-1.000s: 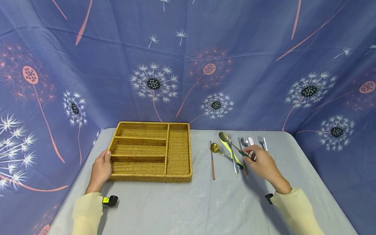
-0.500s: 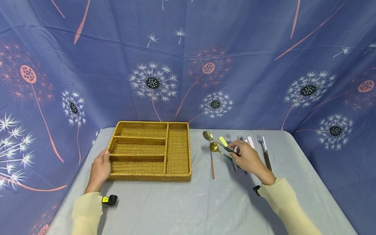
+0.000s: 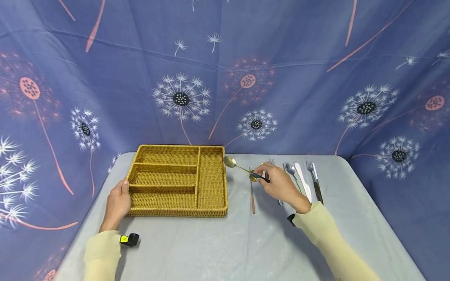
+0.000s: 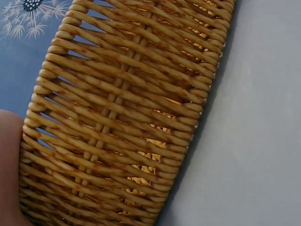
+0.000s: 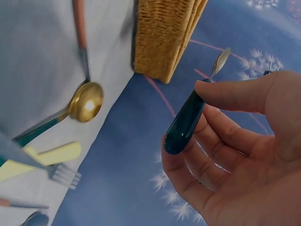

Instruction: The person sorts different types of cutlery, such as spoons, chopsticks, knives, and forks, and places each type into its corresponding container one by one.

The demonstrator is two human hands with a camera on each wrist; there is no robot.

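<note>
My right hand point(image 3: 279, 185) pinches a spoon point(image 3: 230, 161) by its dark green handle, above the cutlery. Its bowl points left, close to the right rim of a wicker cutlery tray point(image 3: 212, 213). In the right wrist view the thumb and fingers hold the green handle point(image 5: 186, 123). At the tray's left side, my left hand point(image 3: 117, 203) grips the wall, thumb at the rim. The left wrist view shows the woven wall point(image 4: 117, 113) close up, with only a little of the hand. A gold round-bowled spoon point(image 5: 88, 102) lies below the right hand, partly hidden in the head view.
A brown-handled utensil point(image 3: 252, 201) lies between tray and right hand. To the right are a spoon point(image 3: 290, 168), a pale-handled knife point(image 3: 303, 182) and a dark-handled fork point(image 3: 310, 168). A yellow-handled piece point(image 5: 59, 154) shows in the right wrist view. Patterned cloth point(image 3: 295, 58) hangs behind.
My right hand has carried the green-handled spoon left, from over the cutlery toward the tray, uncovering the utensils at right. The left hand has stayed on the tray.
</note>
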